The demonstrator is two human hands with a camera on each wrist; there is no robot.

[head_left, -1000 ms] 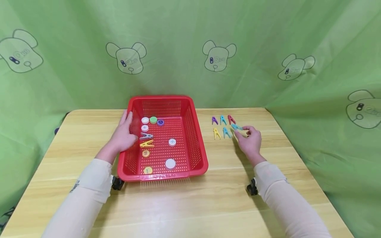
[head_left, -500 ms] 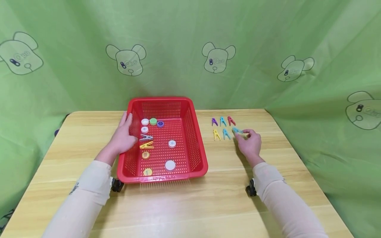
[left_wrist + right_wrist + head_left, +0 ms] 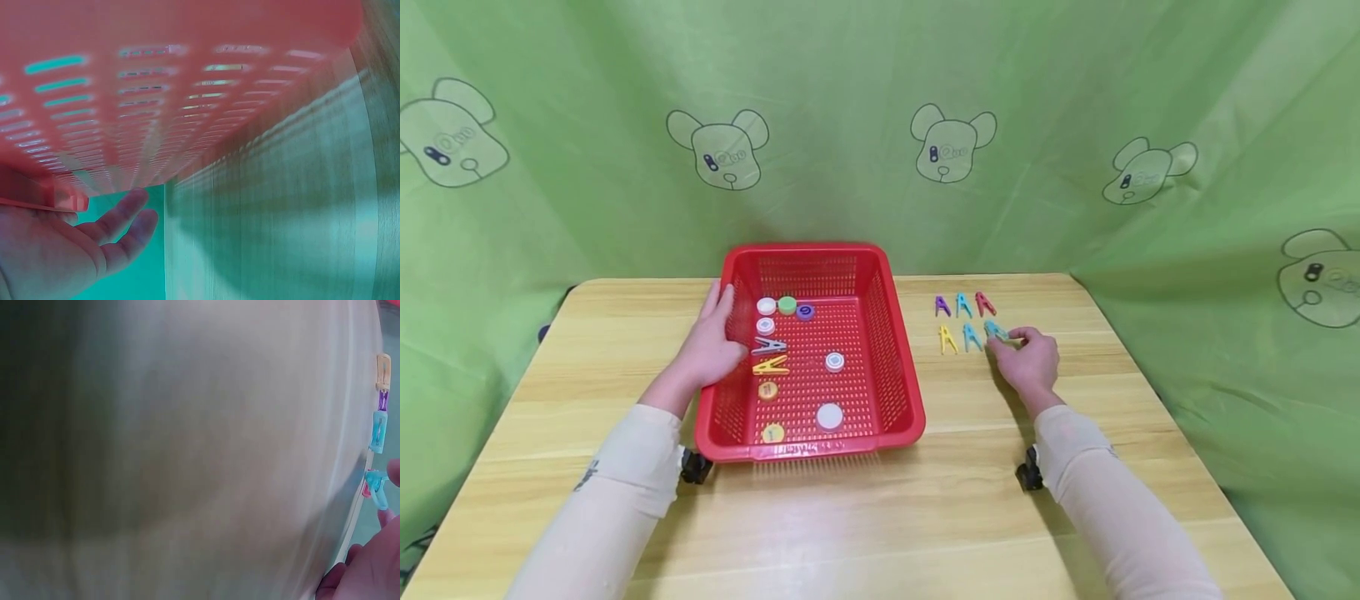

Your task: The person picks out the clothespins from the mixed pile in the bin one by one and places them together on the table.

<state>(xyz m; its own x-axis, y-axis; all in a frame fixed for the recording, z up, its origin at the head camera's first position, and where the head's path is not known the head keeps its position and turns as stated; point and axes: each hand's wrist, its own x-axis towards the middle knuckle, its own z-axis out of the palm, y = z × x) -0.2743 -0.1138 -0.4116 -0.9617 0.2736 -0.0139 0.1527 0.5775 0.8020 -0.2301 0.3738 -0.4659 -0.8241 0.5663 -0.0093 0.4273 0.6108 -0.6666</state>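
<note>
A red plastic basket [image 3: 820,451] stands left of the table's middle. My left hand [image 3: 706,354] grips its left rim, thumb over the inside and fingers along the outer wall. To the right, my right hand [image 3: 1032,362] pinches a light blue clothespin [image 3: 996,330] by its handle end, low over the table. Beside it lie a blue clothespin [image 3: 972,337] and a yellow clothespin [image 3: 947,339]. Behind are a purple clothespin [image 3: 942,307], another blue clothespin [image 3: 963,305] and a red clothespin [image 3: 985,304]. The right wrist view shows the pinched clothespin upright between thumb and finger.
Inside the basket lie a grey clothespin [image 3: 769,346], a yellow clothespin [image 3: 771,365] and several bottle caps, including a green cap [image 3: 787,305] and a large white cap [image 3: 830,417]. A green curtain [image 3: 842,192] hangs behind the wooden table [image 3: 880,533].
My right hand has turned the light blue clothespin from a slanted lie to a more upright one, in line with its row. My left hand has stayed on the basket rim.
</note>
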